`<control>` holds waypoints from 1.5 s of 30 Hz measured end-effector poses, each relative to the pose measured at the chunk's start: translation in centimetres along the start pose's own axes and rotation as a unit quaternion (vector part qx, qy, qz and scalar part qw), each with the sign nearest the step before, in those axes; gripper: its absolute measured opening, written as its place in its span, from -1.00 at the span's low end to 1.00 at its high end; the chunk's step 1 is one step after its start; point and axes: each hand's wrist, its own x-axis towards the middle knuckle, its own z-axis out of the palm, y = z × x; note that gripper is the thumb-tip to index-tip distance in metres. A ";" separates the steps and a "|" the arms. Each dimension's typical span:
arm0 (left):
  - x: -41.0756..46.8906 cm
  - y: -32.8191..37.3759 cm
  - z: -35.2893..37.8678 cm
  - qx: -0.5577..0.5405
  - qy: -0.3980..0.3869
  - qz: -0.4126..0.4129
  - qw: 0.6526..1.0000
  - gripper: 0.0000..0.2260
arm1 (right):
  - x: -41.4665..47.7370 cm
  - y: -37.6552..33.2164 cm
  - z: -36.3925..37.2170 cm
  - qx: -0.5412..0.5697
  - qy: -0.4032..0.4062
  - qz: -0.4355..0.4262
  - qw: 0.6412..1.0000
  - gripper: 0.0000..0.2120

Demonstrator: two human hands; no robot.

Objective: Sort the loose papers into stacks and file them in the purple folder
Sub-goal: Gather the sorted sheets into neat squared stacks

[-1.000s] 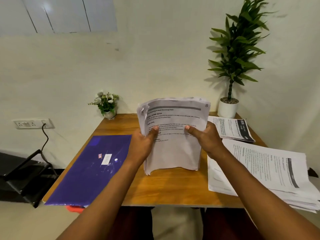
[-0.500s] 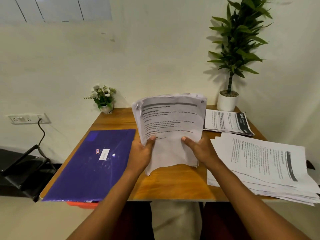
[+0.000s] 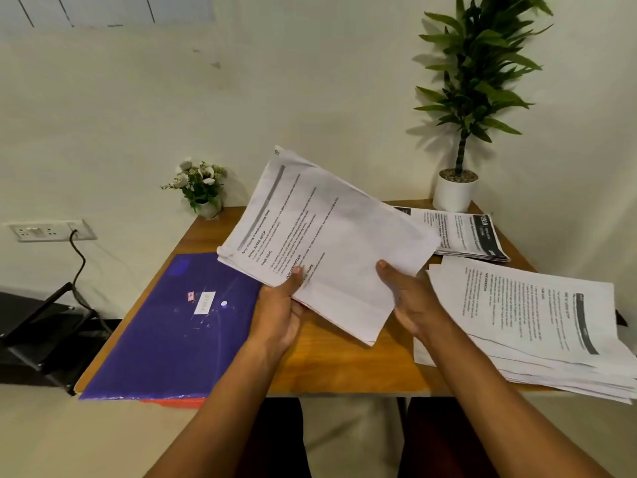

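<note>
Paper bundle is in both hands over the middle of the table, tilted, with its header corner pointing up and away to the left and the print running on a slant.

- Left hand: grips the bundle's lower left edge, thumb pressed flat on the printed face. The other fingers are behind the sheets, so I can't see them.
- Right hand: holds the lower right edge, thumb on the top sheet and palm turned inward. Its fingers are hidden under the paper.
- I cannot tell from here whether the bundle's lowest corner touches the wood.

Purple folder lies flat and closed just left of the left hand. It carries a small white label, and an orange edge shows beneath its near side.

Near stack is fanned loosely just right of the right wrist and hangs over the table's right edge. Far stack lies beyond the right hand, partly behind the bundle, with the potted plant at the corner past it.

Flower pot stands beyond the left hand, against the wall. Wall socket with a cable is well off to the left.
</note>
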 end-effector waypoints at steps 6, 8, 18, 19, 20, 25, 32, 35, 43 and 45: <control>2.8 7.0 -4.9 0.232 -0.006 -0.005 0.973 -0.58 | 0.2 -3.1 -3.5 -0.146 0.012 -0.062 0.987 -0.34; 3.2 8.1 -5.0 0.312 -0.040 -0.025 0.949 -0.60 | 0.3 -3.3 -3.5 -0.184 0.007 -0.077 0.980 -0.44; 1.4 6.9 -2.4 0.336 -0.017 0.069 0.939 -0.85 | 0.0 -3.1 -1.9 -0.297 0.021 -0.124 0.947 -0.40; 1.0 6.8 -2.5 0.326 -0.008 0.080 0.942 -0.85 | -0.1 -3.2 -1.9 -0.297 0.017 -0.127 0.946 -0.40; 0.7 6.5 -2.7 0.320 -0.004 0.087 0.943 -0.84 | -0.3 -3.2 -2.0 -0.299 0.014 -0.129 0.946 -0.41; -1.4 3.4 -4.9 0.301 0.003 0.030 0.953 -0.78 | -1.8 -1.0 -2.7 -0.316 -0.022 -0.048 0.947 -0.68; -1.1 3.9 -5.2 0.323 -0.009 0.063 0.944 -0.85 | -1.4 -1.0 -3.0 -0.300 -0.026 -0.059 0.952 -0.66; -1.5 2.9 -6.0 0.310 -0.009 0.041 0.950 -0.70 | -1.6 0.4 -3.3 -0.316 -0.032 -0.031 0.948 -0.60; -1.2 3.0 -5.6 0.259 -0.012 0.055 0.964 -0.70 | -0.8 -0.1 -3.3 -0.350 -0.019 -0.033 0.936 -0.29; -1.0 3.0 -6.3 0.244 -0.029 0.021 0.969 -0.68 | -0.7 0.1 -3.7 -0.357 -0.016 -0.031 0.934 -0.44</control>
